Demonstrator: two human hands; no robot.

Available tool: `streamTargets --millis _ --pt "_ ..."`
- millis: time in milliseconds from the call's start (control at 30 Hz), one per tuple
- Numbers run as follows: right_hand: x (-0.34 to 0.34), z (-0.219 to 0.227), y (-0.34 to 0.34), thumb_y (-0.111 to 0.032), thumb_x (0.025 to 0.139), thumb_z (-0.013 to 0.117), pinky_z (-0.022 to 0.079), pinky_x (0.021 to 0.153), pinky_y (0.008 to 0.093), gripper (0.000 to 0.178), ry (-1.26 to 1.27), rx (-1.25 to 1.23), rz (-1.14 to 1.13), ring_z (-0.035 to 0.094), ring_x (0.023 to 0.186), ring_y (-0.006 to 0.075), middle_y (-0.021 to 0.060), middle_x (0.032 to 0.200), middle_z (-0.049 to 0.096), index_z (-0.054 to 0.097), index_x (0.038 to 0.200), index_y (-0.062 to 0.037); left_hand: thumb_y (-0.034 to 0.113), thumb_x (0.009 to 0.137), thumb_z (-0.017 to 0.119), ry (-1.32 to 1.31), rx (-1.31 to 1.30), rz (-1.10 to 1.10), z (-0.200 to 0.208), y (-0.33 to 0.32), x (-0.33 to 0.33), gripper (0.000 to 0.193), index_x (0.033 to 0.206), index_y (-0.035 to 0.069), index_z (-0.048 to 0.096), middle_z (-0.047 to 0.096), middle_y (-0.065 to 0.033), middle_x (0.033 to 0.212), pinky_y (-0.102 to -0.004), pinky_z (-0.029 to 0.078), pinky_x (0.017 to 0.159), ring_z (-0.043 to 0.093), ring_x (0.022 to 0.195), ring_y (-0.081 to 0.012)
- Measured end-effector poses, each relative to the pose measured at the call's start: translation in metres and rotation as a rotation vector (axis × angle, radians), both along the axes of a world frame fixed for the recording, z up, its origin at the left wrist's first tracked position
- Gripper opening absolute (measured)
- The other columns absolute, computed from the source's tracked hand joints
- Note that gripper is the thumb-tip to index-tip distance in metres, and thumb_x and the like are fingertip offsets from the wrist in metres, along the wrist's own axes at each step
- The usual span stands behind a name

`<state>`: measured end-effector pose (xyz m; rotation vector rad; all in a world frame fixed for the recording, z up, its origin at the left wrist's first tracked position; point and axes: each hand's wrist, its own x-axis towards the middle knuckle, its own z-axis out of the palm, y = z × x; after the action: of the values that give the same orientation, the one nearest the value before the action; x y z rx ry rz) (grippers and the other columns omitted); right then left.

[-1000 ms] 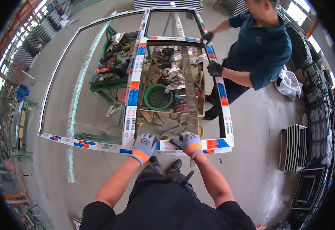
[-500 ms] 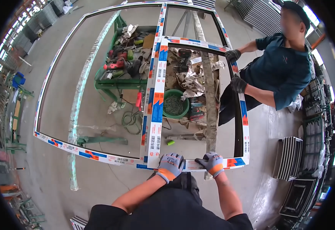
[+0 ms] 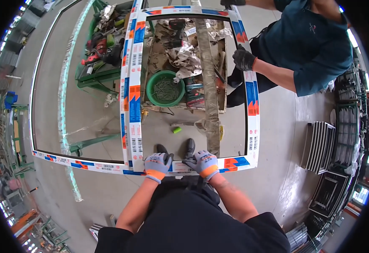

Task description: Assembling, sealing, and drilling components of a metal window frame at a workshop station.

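A white-filmed rectangular window sash [image 3: 252,97] with blue and orange printed tape lies over the right part of a larger window frame [image 3: 95,165]. My left hand [image 3: 158,164], in a grey and orange glove, is closed over the sash's near rail, close to its left corner. A short way to the right, my right hand [image 3: 204,164] grips the same rail, thumb pointing inward. Both sets of fingertips are partly hidden. On the right, a co-worker's black-gloved hand [image 3: 244,58] rests at the sash's right side; their other gloved hand [image 3: 232,2] is near the far right corner.
Wrapped support bars [image 3: 212,84] run beneath the frames. Below are a green tub [image 3: 166,88] of screws or similar metal pieces, crumpled wrapping [image 3: 184,59] and a green bench [image 3: 95,78] of power tools. My shoes [image 3: 190,147] show under the near rail. Slatted panels [image 3: 318,147] stand at right.
The view has shifted, so frames and bench appear farther up and left, and my shoes now show. Both my hands stay on the near rail. The co-worker's far hand has moved toward the far corner.
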<state>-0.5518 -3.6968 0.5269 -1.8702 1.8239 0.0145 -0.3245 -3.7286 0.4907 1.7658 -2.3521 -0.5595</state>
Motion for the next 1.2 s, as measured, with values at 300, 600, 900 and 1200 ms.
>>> streamTargets --millis 300,600,900,1200 --pt "-0.104 -0.023 -0.085 -0.047 0.084 0.064 0.051 0.078 0.0423 0.041 -0.088 -0.206 -0.111 0.062 0.09 0.0328 0.0152 0.096 0.064 0.064 0.097 -0.0073 0.033 0.078 0.07 -0.187 0.12 0.058 -0.027 -0.018 -0.058 0.022 0.078 0.011 0.067 0.067 -0.0078 0.078 -0.0402 0.048 0.072 0.065 0.077 -0.0279" --pt "-0.249 -0.147 -0.35 -0.044 0.083 0.062 0.046 0.091 0.0487 0.046 0.172 -0.166 -0.847 0.055 0.113 0.0357 0.0205 0.114 0.06 0.062 0.108 -0.0043 0.028 0.072 0.073 -0.081 -0.049 0.016 -0.037 -0.033 -0.069 0.021 0.073 0.01 0.063 0.064 -0.0098 0.074 -0.0406 0.048 0.07 0.061 0.071 -0.0296" --pt "-0.332 -0.282 -0.448 -0.033 0.094 0.047 0.046 0.092 0.044 0.032 0.262 -0.008 -0.406 0.061 0.104 0.0334 0.0176 0.119 0.06 0.062 0.113 -0.0132 0.031 0.071 0.073 -0.01 -0.006 -0.012 -0.052 -0.069 -0.068 0.02 0.072 0.013 0.064 0.062 -0.0063 0.071 -0.0399 0.047 0.066 0.061 0.068 -0.0265" --pt "-0.173 -0.217 -0.48 -0.026 0.093 0.045 0.034 0.109 0.0496 0.052 1.072 0.166 0.727 0.041 0.135 0.0337 0.0173 0.15 0.039 0.048 0.142 -0.0075 0.03 0.069 0.071 -0.032 0.066 0.051 -0.037 -0.073 0.014 0.022 0.061 0.015 0.057 0.055 -0.0031 0.059 -0.0384 0.044 0.057 0.057 0.057 -0.0245"
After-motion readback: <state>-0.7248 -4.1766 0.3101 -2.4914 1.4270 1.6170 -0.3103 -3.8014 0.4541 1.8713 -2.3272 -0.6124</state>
